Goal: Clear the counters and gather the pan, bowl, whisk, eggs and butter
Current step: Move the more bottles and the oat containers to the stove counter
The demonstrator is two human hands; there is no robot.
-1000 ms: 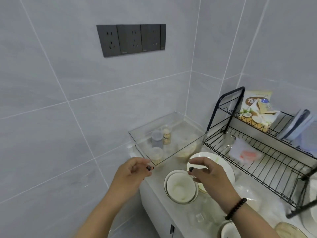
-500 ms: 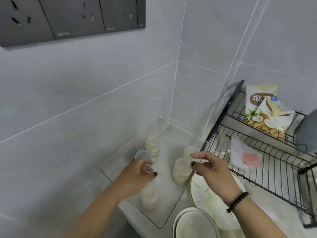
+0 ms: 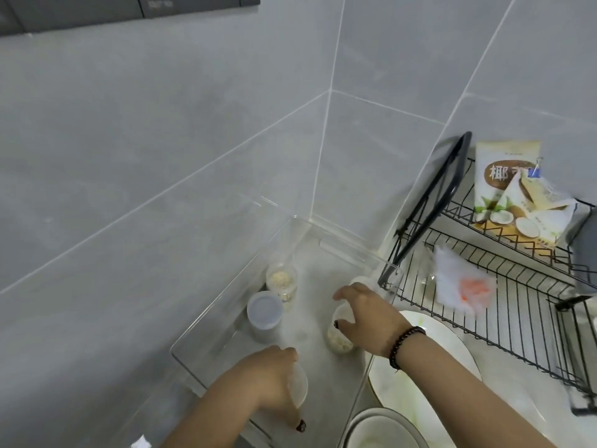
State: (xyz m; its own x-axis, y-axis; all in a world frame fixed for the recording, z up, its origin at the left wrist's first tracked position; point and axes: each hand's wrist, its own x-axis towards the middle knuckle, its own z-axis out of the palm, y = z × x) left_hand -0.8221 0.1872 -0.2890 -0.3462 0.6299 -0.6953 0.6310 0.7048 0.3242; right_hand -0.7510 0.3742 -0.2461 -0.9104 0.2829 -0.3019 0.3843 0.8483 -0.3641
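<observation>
Here, both hands reach into a clear plastic bin that stands on the tabletop in the corner of the grey tiled wall. The left hand is at the near end of the bin, and its grip is curled around a small clear jar with a whitish lid; the thumb with a dark nail points toward the camera. The right hand wears a dark bead bracelet, and its grip closes from above on another small jar with pale grains inside. Near the left wall of the bin stand a jar with a bluish lid and, just behind it, a jar of pale grains. To the right of the bin, a large white plate lies on the tabletop, partly under the right forearm, and a stack of white bowls is at the bottom edge, just in front of the plate. A black wire dish rack stands farther right; it carries a coconut snack bag and a clear plastic bag with something orange in it. Of the pan, whisk, eggs and butter I cannot see any from this view.
</observation>
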